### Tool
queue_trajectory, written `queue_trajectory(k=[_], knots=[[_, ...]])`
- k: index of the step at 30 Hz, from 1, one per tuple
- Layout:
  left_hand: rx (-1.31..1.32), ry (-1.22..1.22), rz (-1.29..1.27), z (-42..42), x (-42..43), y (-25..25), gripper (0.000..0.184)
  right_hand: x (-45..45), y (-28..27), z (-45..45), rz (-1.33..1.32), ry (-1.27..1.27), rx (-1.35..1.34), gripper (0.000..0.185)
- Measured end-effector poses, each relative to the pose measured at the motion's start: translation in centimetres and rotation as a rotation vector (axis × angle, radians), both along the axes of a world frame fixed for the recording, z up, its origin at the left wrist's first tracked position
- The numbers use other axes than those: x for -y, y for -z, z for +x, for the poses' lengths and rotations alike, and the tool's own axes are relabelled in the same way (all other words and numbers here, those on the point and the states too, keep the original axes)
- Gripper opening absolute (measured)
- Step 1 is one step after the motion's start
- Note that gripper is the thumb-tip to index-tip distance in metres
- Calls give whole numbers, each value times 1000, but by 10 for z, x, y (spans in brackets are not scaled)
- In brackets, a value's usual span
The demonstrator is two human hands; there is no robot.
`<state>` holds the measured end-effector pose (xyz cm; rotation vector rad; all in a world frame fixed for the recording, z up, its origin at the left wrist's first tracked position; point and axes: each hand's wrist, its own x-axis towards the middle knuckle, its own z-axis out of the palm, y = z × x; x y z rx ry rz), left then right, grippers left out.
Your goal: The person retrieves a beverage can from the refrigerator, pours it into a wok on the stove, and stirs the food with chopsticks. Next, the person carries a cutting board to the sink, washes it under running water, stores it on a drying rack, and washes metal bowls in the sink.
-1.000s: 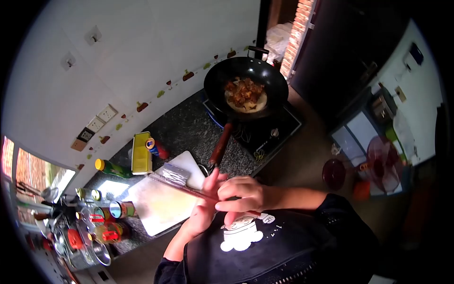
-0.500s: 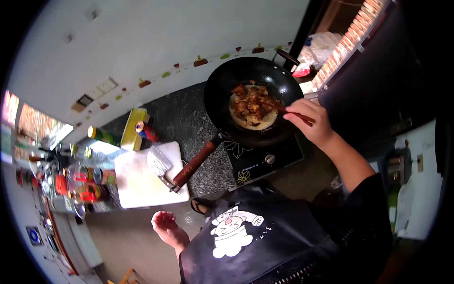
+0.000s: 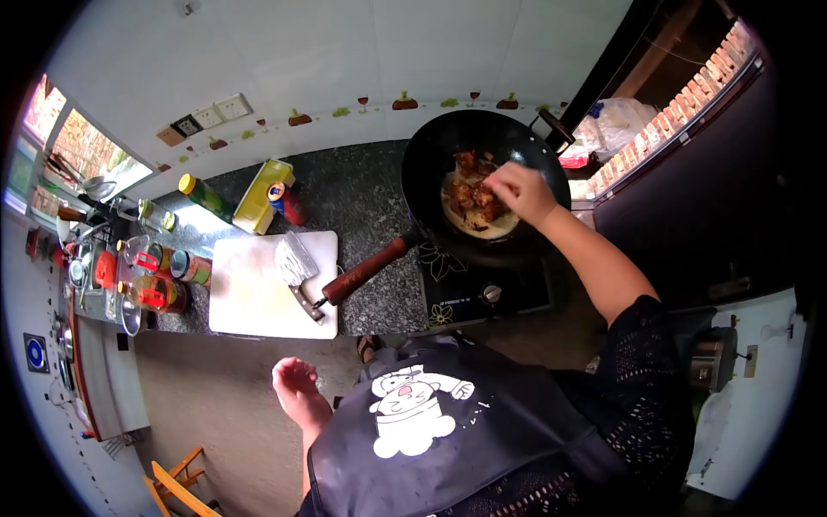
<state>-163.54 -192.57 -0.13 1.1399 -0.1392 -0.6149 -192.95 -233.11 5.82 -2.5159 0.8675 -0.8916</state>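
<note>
My right hand [image 3: 521, 191] is pinched closed over the dark wok [image 3: 431, 172], just above the browned pieces of food [image 3: 469, 200]. What its fingers hold is hidden from this view. A pale, flat layer [image 3: 495, 229] lies under the food. Loosely curled and empty, my left hand [image 3: 297, 389] hangs below the counter edge, away from everything on top. The wok's wooden handle [image 3: 370, 271] reaches over the right side of the white cutting board [image 3: 245, 289], where a cleaver [image 3: 296, 260] lies.
Beneath the wok is a black cooktop [image 3: 465, 297]. A yellow container [image 3: 258, 202], a can [image 3: 277, 194] and a green bottle [image 3: 205, 198] stand behind the board. Several jars and bottles [image 3: 159, 293] crowd the left. A wooden chair [image 3: 177, 482] is at lower left.
My right hand has moved left and in over the food; the chopsticks seen in it half a second ago no longer show. A second ago both hands were together at the chopsticks. The view has shifted.
</note>
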Motion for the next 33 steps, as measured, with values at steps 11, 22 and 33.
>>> queue_trajectory(k=[11, 22, 33], knots=[[14, 28, -23, 37, 7, -4, 32, 27, -21, -40, 191, 525, 346, 24], [-33, 103, 3, 50, 18, -3, 31, 15, -5, 28, 405, 423, 577, 23], [-41, 192, -9, 64, 22, 8, 33, -32, -11, 21, 148, 168, 215, 14]])
